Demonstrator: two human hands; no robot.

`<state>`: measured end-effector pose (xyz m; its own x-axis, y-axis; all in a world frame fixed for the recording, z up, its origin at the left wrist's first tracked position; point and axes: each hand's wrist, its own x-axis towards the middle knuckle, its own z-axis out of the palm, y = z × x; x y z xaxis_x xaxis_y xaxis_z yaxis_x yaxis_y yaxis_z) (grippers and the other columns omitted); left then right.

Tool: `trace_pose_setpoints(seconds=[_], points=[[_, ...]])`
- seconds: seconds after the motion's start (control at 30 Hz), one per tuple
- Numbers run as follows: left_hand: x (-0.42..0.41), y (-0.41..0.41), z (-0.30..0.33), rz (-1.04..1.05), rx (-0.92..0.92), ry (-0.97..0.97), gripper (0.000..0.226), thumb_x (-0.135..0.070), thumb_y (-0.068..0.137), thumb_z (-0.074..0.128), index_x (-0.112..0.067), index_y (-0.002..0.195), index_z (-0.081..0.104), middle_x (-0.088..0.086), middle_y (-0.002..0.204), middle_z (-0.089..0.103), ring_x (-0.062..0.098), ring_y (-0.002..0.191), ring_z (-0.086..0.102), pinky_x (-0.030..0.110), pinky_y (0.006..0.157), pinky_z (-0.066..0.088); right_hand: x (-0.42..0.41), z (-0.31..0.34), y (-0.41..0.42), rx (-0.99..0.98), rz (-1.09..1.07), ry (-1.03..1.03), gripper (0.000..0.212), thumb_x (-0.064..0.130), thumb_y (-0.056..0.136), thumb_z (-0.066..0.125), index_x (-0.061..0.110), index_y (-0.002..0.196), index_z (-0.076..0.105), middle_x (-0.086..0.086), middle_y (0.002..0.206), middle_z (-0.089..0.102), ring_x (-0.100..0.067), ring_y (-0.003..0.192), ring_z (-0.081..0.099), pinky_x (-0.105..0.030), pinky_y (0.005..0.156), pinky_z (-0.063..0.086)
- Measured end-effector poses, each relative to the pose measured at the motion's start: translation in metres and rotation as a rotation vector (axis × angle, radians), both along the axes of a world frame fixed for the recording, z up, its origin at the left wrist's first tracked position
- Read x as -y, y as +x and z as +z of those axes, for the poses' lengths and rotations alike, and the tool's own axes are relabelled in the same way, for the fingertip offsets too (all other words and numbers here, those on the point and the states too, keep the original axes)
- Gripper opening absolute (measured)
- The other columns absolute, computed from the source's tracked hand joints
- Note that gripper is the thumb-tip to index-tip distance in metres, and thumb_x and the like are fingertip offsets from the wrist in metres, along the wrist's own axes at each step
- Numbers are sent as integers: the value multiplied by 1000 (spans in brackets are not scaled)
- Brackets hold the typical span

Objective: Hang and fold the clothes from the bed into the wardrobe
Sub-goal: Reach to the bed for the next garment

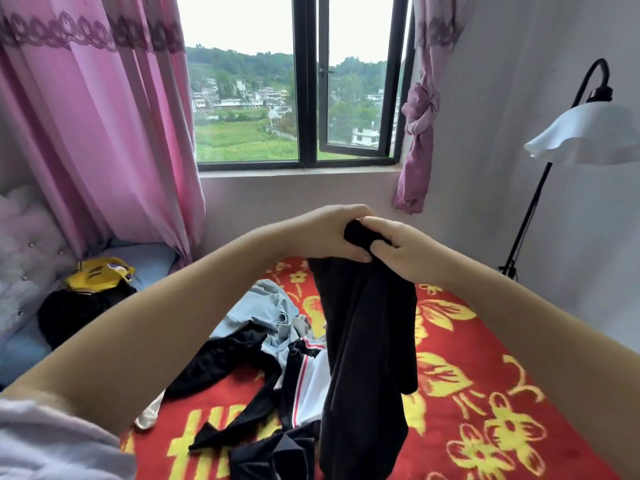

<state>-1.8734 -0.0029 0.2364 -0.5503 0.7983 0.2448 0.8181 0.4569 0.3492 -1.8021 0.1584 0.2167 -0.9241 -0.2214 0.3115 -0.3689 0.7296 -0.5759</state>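
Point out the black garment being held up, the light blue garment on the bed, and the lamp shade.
Black garment (367, 341): head view, middle of the hanging cloth.
Light blue garment (258, 308): head view, its upper fold.
Lamp shade (585, 136): head view, centre of the white shade.

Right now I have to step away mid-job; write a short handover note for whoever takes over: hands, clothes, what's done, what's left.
Left hand and right hand both grip the top of a black garment, held up so it hangs over the bed.
Still on the bed: a light blue garment, a white piece with red stripe, black items, and a black and yellow pile near the headboard.
Nothing visibly folded or hung yet; the wardrobe is out of view.
Left: hang or fold the held garment, then the rest.
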Motion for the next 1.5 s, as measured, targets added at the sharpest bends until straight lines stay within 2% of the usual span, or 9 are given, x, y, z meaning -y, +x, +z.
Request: trace_pose_setpoints(seconds=[0.13,0.3,0.53,0.67,0.8,0.87,1.0,1.17,1.5], points=[[-24,-12,8,79,219,-18,12,-30,83,72,-22,76,67,-12,62,57,-2,50,48,10,47,37,-25,-17,4,13,-190,-83,16,11,87,46,21,98,52,4,63,52,-4,45,43,-15,44,34],[-50,-18,5,49,176,-75,24,-28,83,70,-34,62,60,-24,55,59,-6,51,53,6,46,37,-60,-56,4,342,-263,-149,30,21,68,47,8,92,61,-9,90,67,-27,88,64,-40,77,51],[-38,-32,25,97,231,-118,6,-32,83,71,-31,78,70,-14,71,69,2,60,65,13,50,49,-112,-110,10,454,-310,-217,27,30,75,48,17,88,69,0,79,69,-17,72,65,-32,70,50],[-34,-41,37,167,220,-149,5,-39,82,71,-41,77,70,-17,73,70,3,62,67,12,46,48,-113,-120,8,8,-457,-337,32,13,92,37,23,65,53,11,55,52,-2,48,46,-22,50,36],[-35,-56,48,241,191,-123,11,-37,82,72,-39,71,70,-19,68,69,2,59,67,11,44,46,-115,-106,19,-197,-344,-283,4,33,94,55,29,95,56,16,63,62,2,55,58,-12,54,45],[-41,-61,49,247,189,-104,11,-35,82,73,-37,72,69,-19,66,68,2,57,66,12,43,46,-126,-103,23,-163,-290,-59,33,33,88,64,26,119,54,10,80,67,-4,69,65,-18,65,52],[-70,-64,48,205,192,-70,15,-36,81,73,-42,67,70,-17,68,69,4,61,67,15,48,48,-164,-113,24,68,-462,115,12,22,81,55,28,71,52,4,67,60,-22,65,60,-34,58,46],[-134,-75,32,153,123,-55,13,-35,82,72,-40,72,66,-14,73,66,3,66,64,15,54,44,-240,-146,19,401,-715,88,25,29,84,48,10,69,53,-4,65,59,-22,59,54,-32,54,39],[-264,-120,8,203,-2,321,10,-24,84,69,-20,92,74,-5,82,65,10,76,61,18,64,44,-371,-134,32,-2,-1117,95,14,4,89,42,-1,77,47,-32,85,57,-45,79,56,-42,65,43]])
